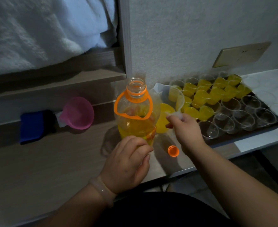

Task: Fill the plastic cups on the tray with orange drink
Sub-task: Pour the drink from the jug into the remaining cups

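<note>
Clear funnel [177, 95] pinched by right hand [186, 128]; bottle [136, 115] uncapped.

1 btl [135, 115], 1 cap [173, 151], 1 tray [223, 138].

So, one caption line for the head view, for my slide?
Right hand holds a clear funnel beside the open bottle, tray of cups partly filled.

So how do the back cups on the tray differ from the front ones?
The back cups hold orange drink; the front cups are empty and see-through. Back cups sit by the wall, front cups nearer the table edge. Both are clear plastic, upright on the tray.
</note>
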